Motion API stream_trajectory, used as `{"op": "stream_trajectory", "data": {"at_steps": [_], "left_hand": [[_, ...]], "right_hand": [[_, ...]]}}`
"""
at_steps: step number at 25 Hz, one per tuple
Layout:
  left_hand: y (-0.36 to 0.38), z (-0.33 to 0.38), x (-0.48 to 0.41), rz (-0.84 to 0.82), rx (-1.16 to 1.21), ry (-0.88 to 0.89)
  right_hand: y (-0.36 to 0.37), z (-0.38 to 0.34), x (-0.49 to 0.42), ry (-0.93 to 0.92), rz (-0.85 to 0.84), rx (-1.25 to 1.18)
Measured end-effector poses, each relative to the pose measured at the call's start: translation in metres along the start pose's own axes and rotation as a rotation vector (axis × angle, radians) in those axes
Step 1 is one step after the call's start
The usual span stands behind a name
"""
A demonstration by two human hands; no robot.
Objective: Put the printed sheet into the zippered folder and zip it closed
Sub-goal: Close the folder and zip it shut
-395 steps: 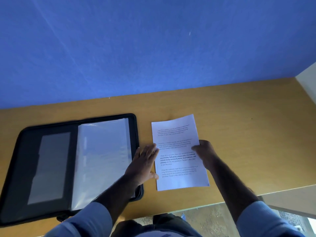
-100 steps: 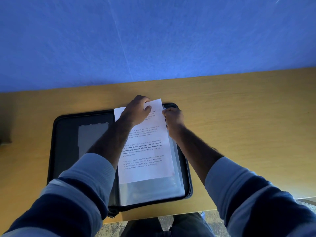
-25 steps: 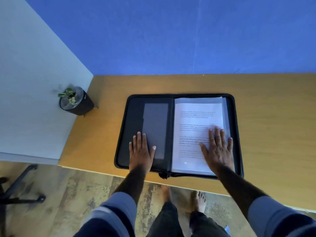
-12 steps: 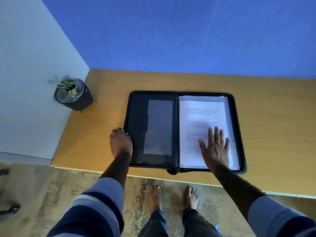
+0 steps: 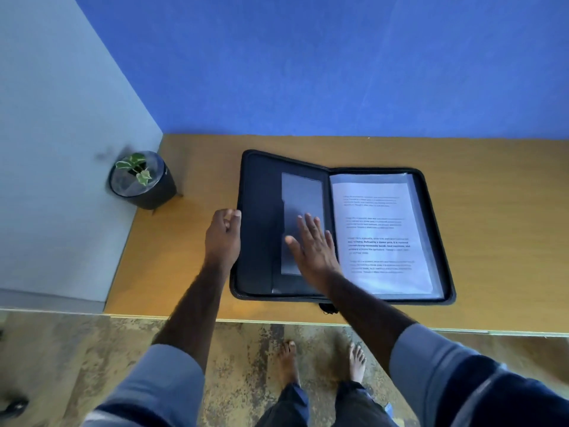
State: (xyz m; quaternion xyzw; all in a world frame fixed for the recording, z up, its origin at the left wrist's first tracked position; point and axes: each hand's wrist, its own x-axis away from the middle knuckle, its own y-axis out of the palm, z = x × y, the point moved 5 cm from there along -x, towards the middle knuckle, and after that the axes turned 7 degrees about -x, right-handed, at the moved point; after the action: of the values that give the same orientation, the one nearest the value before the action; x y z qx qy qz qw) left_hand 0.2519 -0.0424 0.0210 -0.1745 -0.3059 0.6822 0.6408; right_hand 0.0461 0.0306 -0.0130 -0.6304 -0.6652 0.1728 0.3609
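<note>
The black zippered folder (image 5: 255, 229) lies open on the wooden desk. Its left cover is tilted up off the desk. The printed sheet (image 5: 381, 238) sits inside a clear sleeve on the right half. My left hand (image 5: 223, 238) grips the outer edge of the left cover, fingers curled under it. My right hand (image 5: 314, 251) hovers flat with fingers spread over the grey pocket on the left cover, near the spine. A zipper pull (image 5: 328, 308) hangs at the front edge by the spine.
A small potted plant (image 5: 141, 180) in a black pot stands at the desk's left rear corner, against the pale wall. The blue wall (image 5: 338, 72) runs behind the desk (image 5: 492, 211). My bare feet show on the floor below the desk's front edge.
The left cover has lifted off the desk with my left hand holding its edge. My right hand has moved left, off the printed sheet and over the left cover.
</note>
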Motion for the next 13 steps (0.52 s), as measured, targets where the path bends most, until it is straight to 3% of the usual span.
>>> {"op": "stream_trajectory", "data": {"at_steps": [4, 8, 10, 13], "left_hand": [[-0.009, 0.043, 0.005, -0.111, 0.211, 0.054], [0.01, 0.08, 0.024, -0.373, 0.491, 0.029], [0.032, 0.101, 0.044, -0.508, 0.616, 0.087], [0.069, 0.129, 0.075, -0.555, 0.644, 0.206]], "right_hand": [[-0.003, -0.054, -0.012, -0.048, -0.001, -0.161], [-0.035, -0.081, -0.01, -0.032, 0.1, -0.367], [-0.059, -0.083, -0.004, -0.021, 0.159, -0.505], [-0.1, -0.076, 0.012, -0.028, 0.205, -0.752]]}}
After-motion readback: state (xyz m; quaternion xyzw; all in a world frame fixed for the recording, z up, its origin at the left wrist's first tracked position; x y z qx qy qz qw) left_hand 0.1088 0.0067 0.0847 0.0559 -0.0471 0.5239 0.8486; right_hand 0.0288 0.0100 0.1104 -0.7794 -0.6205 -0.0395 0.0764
